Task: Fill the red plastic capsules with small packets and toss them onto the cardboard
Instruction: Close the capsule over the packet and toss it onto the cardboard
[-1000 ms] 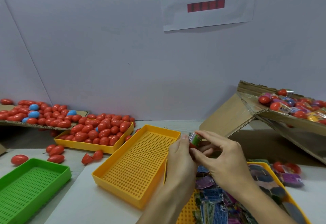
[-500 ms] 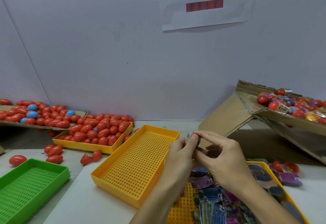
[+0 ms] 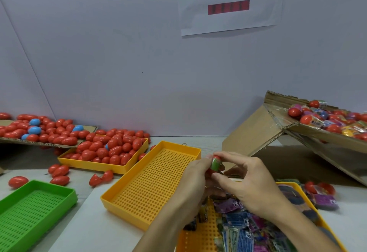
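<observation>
My left hand (image 3: 193,184) and my right hand (image 3: 248,182) meet in front of me and together hold a red capsule (image 3: 215,164) with a green packet stuffed in it. The right thumb and forefinger pinch its top. Below my right wrist a yellow tray (image 3: 200,238) holds several small coloured packets (image 3: 244,230). At the right a tilted cardboard sheet (image 3: 325,138) carries several filled red capsules (image 3: 317,119).
An empty yellow tray (image 3: 151,182) lies in the middle. A yellow tray (image 3: 95,165) of closed red capsules sits at the back left beside another cardboard sheet (image 3: 12,139) with red and blue capsules. A green tray (image 3: 29,210) is front left. Loose capsules (image 3: 59,171) lie around.
The packet has gone deeper into the capsule and my right fingers have shifted over its top. Both hands stay in about the same place.
</observation>
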Demonstrator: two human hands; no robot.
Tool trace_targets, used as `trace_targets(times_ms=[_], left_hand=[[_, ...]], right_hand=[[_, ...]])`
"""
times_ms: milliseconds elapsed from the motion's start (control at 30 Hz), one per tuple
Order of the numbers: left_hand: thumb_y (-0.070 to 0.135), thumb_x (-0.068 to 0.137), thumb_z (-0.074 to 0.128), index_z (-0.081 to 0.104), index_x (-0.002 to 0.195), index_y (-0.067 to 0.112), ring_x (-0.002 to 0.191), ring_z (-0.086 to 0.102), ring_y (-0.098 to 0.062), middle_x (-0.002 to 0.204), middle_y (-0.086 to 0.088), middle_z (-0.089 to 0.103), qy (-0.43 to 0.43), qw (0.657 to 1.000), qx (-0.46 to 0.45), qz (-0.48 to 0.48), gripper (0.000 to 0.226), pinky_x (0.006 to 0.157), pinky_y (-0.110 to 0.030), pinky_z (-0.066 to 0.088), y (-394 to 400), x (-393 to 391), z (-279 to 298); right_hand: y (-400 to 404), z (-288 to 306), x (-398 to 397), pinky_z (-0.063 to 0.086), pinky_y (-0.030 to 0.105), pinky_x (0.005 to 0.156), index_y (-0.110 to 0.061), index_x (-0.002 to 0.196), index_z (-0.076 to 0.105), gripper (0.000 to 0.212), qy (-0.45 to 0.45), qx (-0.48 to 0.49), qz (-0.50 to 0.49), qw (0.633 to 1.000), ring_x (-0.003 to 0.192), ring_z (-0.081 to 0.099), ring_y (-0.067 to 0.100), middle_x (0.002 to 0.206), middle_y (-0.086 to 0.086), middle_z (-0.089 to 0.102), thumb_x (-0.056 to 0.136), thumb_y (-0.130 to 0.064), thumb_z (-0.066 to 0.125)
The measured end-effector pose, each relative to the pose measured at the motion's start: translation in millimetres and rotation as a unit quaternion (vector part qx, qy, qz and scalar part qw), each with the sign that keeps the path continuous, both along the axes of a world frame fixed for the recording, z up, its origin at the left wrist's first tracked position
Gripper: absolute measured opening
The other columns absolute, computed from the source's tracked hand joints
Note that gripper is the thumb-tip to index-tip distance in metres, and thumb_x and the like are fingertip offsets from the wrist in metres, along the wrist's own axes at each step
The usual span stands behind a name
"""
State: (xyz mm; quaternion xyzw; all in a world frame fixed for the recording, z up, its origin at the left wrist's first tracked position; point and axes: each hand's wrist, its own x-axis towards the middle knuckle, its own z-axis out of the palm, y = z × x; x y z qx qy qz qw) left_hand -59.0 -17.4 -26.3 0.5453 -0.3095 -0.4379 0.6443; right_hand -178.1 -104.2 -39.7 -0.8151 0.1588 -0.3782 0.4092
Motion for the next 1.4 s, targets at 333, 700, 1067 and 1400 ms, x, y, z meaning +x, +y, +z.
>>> trace_targets(times_ms=[333, 700, 1067, 1400], left_hand=[[0.034, 0.100, 0.056, 0.066, 0.103, 0.003, 0.073, 0.071, -0.025, 0.085, -0.014, 0.070, -0.045, 0.996, -0.006, 0.072, 0.033, 0.062, -0.034, 0.060, -5, 5, -5], [0.016, 0.103, 0.048, 0.064, 0.112, -0.011, 0.086, 0.072, -0.030, 0.095, -0.026, 0.072, 0.165, 0.984, -0.061, -0.002, 0.033, 0.074, -0.034, 0.062, -1, 0, 5], [0.014, 0.099, 0.055, 0.061, 0.117, -0.008, 0.093, 0.074, -0.031, 0.104, -0.025, 0.073, 0.214, 0.973, -0.073, 0.046, 0.029, 0.073, -0.031, 0.062, -1, 3, 4], [0.008, 0.089, 0.068, 0.069, 0.102, -0.005, 0.095, 0.073, -0.031, 0.101, -0.021, 0.074, 0.197, 0.968, -0.028, 0.153, 0.018, 0.063, -0.025, 0.060, -1, 9, 7]], right_hand=[[-2, -3, -1, 0.053, 0.031, 0.096, -0.038, 0.127, 0.063, 0.042, 0.015, -0.003, -0.081, 0.997, 0.110, 0.060, 0.001, 0.111, -0.024, 0.066, 0.086, -0.033, 0.073], [1, -1, 1, 0.053, 0.020, 0.080, -0.035, 0.130, 0.060, 0.060, -0.005, -0.029, -0.084, 0.996, 0.102, 0.060, 0.003, 0.102, -0.022, 0.061, 0.074, -0.053, 0.067], [-1, -4, 2, 0.052, 0.018, 0.079, -0.035, 0.121, 0.066, 0.046, -0.009, -0.002, -0.087, 0.996, 0.101, 0.060, 0.000, 0.101, -0.024, 0.063, 0.078, -0.052, 0.064], [-6, -11, 1, 0.051, 0.020, 0.076, -0.037, 0.117, 0.066, 0.024, 0.018, 0.058, -0.099, 0.993, 0.091, 0.062, 0.002, 0.094, -0.016, 0.066, 0.095, -0.027, 0.063]])
